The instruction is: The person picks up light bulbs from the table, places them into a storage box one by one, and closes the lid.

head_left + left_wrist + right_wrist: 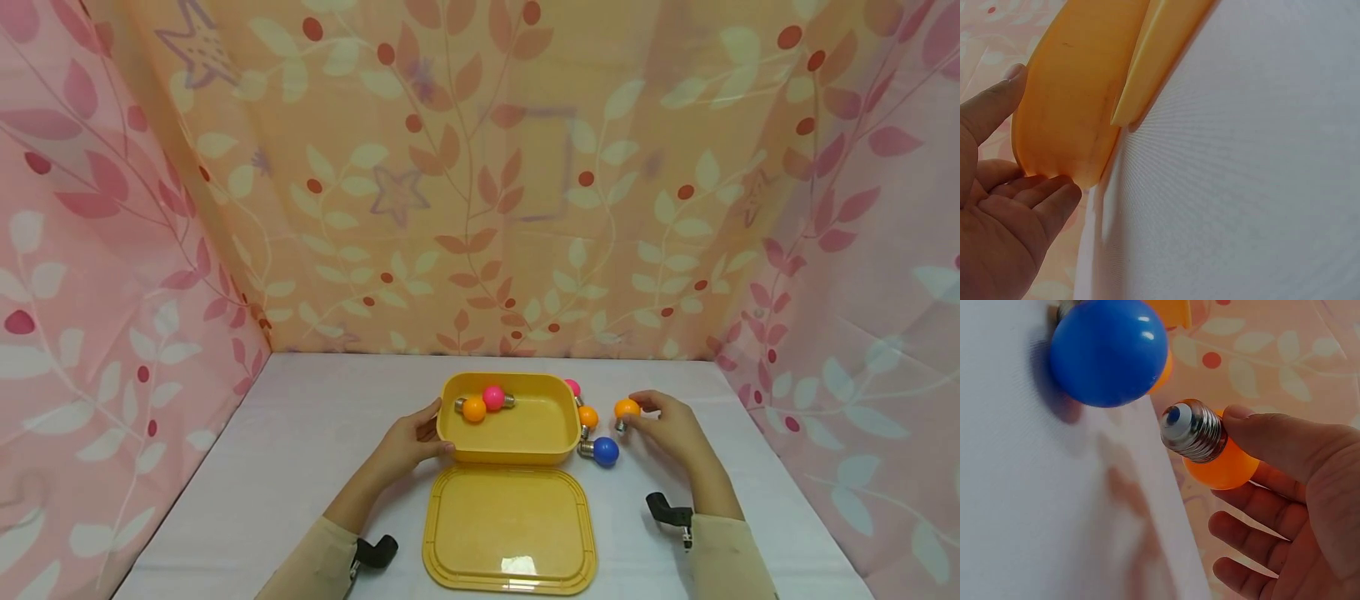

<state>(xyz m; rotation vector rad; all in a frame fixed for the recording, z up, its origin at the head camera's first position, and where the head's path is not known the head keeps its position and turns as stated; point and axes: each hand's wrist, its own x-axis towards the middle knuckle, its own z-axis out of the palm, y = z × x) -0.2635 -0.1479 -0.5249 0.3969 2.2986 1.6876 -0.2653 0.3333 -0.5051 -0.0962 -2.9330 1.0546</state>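
My right hand (672,428) pinches an orange light bulb (627,409) between thumb and fingers, right of the box. In the right wrist view its silver screw base (1194,431) points away from the palm. My left hand (408,446) holds the left end of a yellow plastic box (540,457), thumb near the front corner and fingers against the end wall. Inside the box lie an orange bulb (474,409) and a pink bulb (493,397). Along its right side lie a blue bulb (605,451), another orange bulb (588,417) and a partly hidden pink bulb (573,387).
A yellow lid (510,529) lies flat on the white tabletop (300,483), just in front of the box. Patterned cloth hangs behind the table (465,275) and on both sides. Each wrist carries a black camera mount.
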